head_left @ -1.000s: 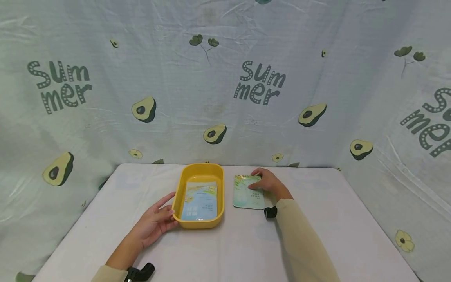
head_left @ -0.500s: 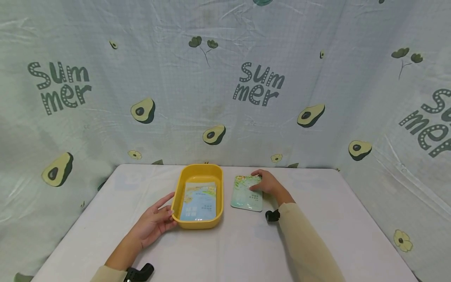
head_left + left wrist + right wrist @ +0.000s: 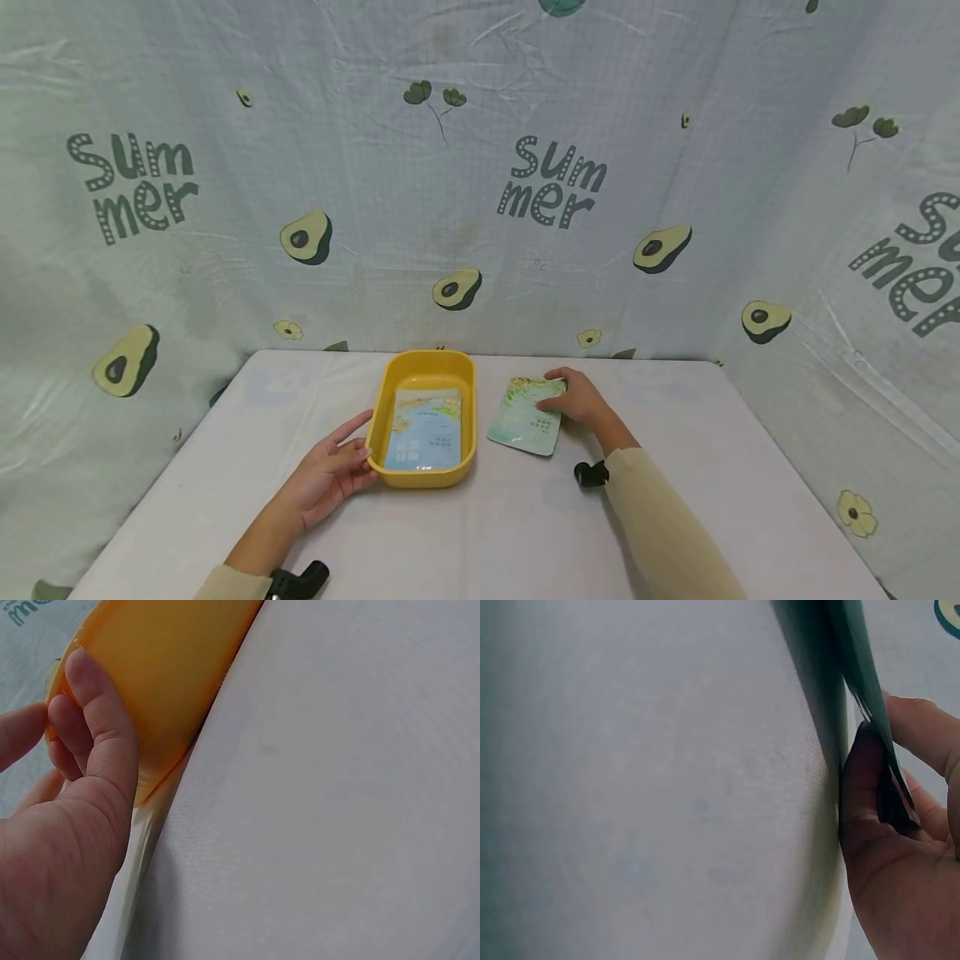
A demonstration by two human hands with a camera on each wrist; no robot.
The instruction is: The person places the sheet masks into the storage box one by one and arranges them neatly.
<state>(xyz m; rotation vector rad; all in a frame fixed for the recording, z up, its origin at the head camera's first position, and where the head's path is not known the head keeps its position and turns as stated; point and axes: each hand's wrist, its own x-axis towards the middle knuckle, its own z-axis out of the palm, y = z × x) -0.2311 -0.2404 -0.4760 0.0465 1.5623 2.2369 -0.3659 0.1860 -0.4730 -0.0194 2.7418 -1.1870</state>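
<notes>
My left hand (image 3: 333, 477) holds the near left edge of a yellow plastic tray (image 3: 426, 479), its fingers at the rim in the left wrist view. Inside the tray lies a flat blue packet (image 3: 423, 433) with printed writing; a paler edge shows behind its top. To the right of the tray, my right hand (image 3: 581, 402) pinches a flat green sachet (image 3: 525, 421) by its right edge, thumb on the printed face. In the right wrist view the sachet (image 3: 864, 667) appears nearly edge-on, above the table; fingers lie beneath it.
A white cloth covers the table (image 3: 480, 542). Behind and at the sides hangs a pale curtain (image 3: 360, 167) printed with avocados and lettering. Each wrist carries a small black camera, such as the right one (image 3: 591, 474).
The green sachet has turned and tilted, its lower end swinging left. My right hand has shifted slightly right and nearer with it. The left hand and the tray stay in place.
</notes>
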